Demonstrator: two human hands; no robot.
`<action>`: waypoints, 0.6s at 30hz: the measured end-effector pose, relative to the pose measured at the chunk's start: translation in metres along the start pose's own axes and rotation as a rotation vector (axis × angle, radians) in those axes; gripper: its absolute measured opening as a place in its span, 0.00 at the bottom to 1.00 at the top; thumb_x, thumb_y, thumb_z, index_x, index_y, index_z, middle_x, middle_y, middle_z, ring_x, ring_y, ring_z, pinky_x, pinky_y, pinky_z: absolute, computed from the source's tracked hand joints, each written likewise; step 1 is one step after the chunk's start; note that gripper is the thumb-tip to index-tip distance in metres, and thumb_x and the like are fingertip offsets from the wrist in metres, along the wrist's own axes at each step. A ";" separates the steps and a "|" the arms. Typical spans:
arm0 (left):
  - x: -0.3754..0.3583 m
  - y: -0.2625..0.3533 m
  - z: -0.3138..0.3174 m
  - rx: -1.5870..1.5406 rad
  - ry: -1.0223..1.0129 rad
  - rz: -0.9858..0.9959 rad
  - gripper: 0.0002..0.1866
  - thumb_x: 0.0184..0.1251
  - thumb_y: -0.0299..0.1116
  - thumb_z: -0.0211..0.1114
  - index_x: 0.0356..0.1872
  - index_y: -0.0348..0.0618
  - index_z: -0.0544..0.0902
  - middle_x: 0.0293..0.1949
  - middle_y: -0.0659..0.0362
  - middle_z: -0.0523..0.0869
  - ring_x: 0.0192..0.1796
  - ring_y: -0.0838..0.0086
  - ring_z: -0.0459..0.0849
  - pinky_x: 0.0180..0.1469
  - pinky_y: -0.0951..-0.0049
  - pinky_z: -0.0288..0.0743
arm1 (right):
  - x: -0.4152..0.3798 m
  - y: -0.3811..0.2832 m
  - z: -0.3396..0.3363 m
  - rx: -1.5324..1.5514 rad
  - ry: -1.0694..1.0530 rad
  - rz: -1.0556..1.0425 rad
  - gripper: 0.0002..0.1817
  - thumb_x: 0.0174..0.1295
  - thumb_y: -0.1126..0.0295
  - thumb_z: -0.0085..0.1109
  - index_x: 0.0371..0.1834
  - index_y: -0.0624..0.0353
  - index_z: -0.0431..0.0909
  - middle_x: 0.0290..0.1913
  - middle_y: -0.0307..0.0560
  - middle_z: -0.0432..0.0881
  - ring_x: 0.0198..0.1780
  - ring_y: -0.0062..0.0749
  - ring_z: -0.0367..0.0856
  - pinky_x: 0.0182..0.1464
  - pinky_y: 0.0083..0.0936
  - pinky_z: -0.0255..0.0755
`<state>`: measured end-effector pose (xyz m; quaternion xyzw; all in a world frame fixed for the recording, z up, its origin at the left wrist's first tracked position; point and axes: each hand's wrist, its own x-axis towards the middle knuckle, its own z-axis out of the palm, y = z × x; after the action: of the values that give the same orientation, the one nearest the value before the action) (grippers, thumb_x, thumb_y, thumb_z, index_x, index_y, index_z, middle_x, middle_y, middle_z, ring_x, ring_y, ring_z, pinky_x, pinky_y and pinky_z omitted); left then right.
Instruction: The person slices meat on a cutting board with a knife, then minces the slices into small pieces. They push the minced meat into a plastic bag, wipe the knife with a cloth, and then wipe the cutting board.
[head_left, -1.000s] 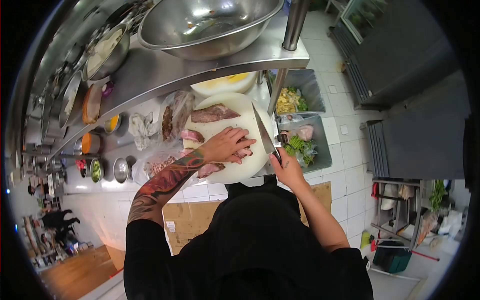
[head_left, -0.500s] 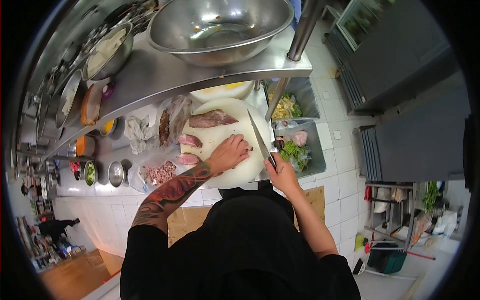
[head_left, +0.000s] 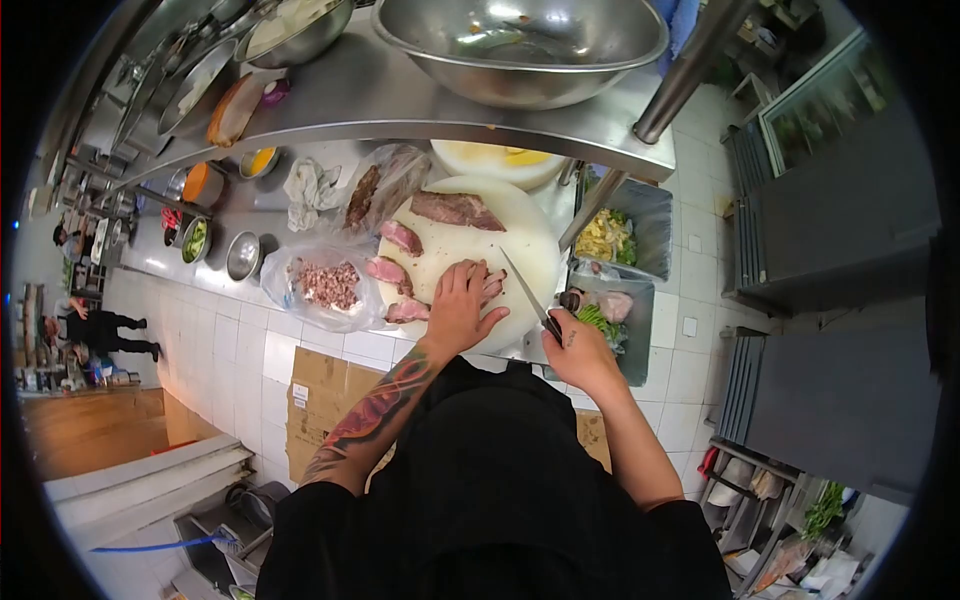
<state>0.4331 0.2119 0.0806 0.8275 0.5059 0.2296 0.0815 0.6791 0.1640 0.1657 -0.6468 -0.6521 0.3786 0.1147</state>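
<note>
My left hand (head_left: 460,308) lies palm down on the round white cutting board (head_left: 535,215). Its fingers are stretched out, thumb apart, over a piece of meat (head_left: 493,287) that shows at the fingertips and is partly hidden. In my right hand (head_left: 582,352) is the handle of a kitchen knife (head_left: 528,290), its blade angled up and left over the board, a little apart from the meat. Three pink-centred meat chunks line the board's left side, one of them a top chunk (head_left: 402,237). A longer browned slab of meat (head_left: 457,209) rests at the back.
A plastic bag of diced meat (head_left: 328,284) sits left of the board, near a steel cup (head_left: 244,256). Above, a steel shelf (head_left: 340,90) carries a large bowl (head_left: 520,60). Bins with food scraps (head_left: 607,238) stand at right. A person (head_left: 100,328) is at far left.
My view has shifted, so the board appears farther right. The left hand's thumb has spread out, and a third pink chunk shows beside it. The knife stays in my right hand.
</note>
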 end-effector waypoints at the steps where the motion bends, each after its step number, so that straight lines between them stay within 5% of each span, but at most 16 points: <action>1: -0.003 -0.002 0.003 0.000 0.001 -0.009 0.43 0.72 0.51 0.77 0.76 0.29 0.72 0.70 0.39 0.75 0.71 0.41 0.75 0.74 0.48 0.72 | -0.001 -0.001 -0.001 -0.026 -0.016 0.001 0.23 0.76 0.60 0.61 0.66 0.66 0.82 0.45 0.71 0.91 0.50 0.70 0.90 0.57 0.58 0.81; 7: -0.002 -0.018 0.021 -0.295 0.014 -0.013 0.39 0.68 0.35 0.79 0.75 0.30 0.71 0.69 0.38 0.76 0.71 0.39 0.76 0.75 0.48 0.72 | -0.007 -0.009 0.013 -0.098 0.007 -0.061 0.23 0.75 0.61 0.62 0.66 0.66 0.82 0.44 0.71 0.90 0.50 0.70 0.89 0.58 0.58 0.81; 9: 0.002 -0.021 0.023 -0.427 0.082 -0.046 0.30 0.67 0.28 0.77 0.68 0.33 0.76 0.65 0.39 0.79 0.68 0.39 0.78 0.72 0.49 0.75 | -0.008 -0.012 0.013 -0.051 0.008 -0.025 0.23 0.75 0.61 0.62 0.67 0.66 0.82 0.44 0.71 0.90 0.50 0.70 0.89 0.58 0.57 0.81; 18: 0.014 -0.023 0.005 -0.422 0.054 -0.041 0.13 0.66 0.26 0.75 0.49 0.39 0.84 0.55 0.49 0.85 0.57 0.48 0.86 0.58 0.52 0.82 | -0.010 -0.020 0.014 -0.029 0.068 -0.014 0.18 0.76 0.63 0.62 0.61 0.64 0.81 0.41 0.67 0.91 0.47 0.67 0.90 0.52 0.57 0.81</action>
<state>0.4223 0.2352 0.0717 0.7751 0.4652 0.3510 0.2440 0.6560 0.1525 0.1724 -0.6562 -0.6578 0.3460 0.1303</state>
